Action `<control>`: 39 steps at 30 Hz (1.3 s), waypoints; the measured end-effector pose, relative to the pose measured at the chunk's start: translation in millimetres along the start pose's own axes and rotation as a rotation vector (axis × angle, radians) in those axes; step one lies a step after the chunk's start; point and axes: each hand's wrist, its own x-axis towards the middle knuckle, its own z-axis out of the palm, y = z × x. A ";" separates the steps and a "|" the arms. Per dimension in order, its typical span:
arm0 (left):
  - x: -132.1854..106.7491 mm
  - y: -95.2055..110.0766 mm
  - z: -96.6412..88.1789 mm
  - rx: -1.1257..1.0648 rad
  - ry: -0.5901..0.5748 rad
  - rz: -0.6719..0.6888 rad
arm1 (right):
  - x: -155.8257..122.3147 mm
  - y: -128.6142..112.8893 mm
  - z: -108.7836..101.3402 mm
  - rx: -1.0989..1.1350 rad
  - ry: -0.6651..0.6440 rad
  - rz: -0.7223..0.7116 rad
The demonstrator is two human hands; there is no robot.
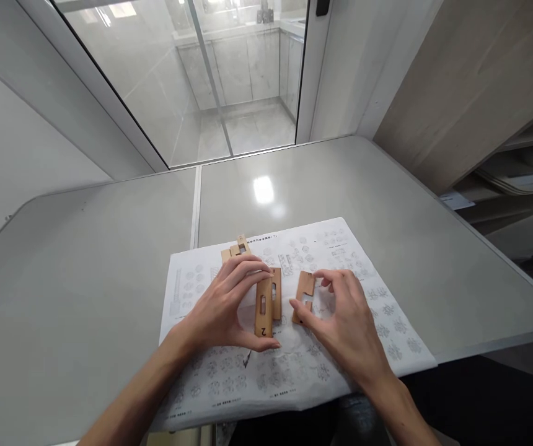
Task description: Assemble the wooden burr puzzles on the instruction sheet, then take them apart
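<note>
Flat wooden puzzle pieces lie on a printed instruction sheet (294, 365) on a grey table (85, 279). My left hand (222, 306) pinches a long slotted wooden piece marked "2" (263, 308) between thumb and fingers; a second long piece (276, 301) lies against its right side. My right hand (343, 319) is closed on a shorter notched wooden piece (304, 296), thumb at its near end and fingers at its far end. More wooden pieces (236, 249) sit in a small cluster just beyond my left hand.
The table has a seam (195, 204) down its middle and rounded edges. Behind it are a glass door (192, 74) and white walls. Wooden shelving (503, 124) stands at the right. The sheet overhangs the table's near edge.
</note>
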 end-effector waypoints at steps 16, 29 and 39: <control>-1.8 1.1 0.8 -0.007 0.034 0.014 | -3.2 -1.1 -2.8 0.037 -0.097 -0.077; -0.9 1.4 2.0 -0.008 0.041 0.017 | -6.3 -0.9 -5.5 0.230 -0.034 -0.019; -5.1 3.6 4.5 -0.018 0.081 -0.007 | -3.9 -0.9 -11.7 0.737 -0.143 0.177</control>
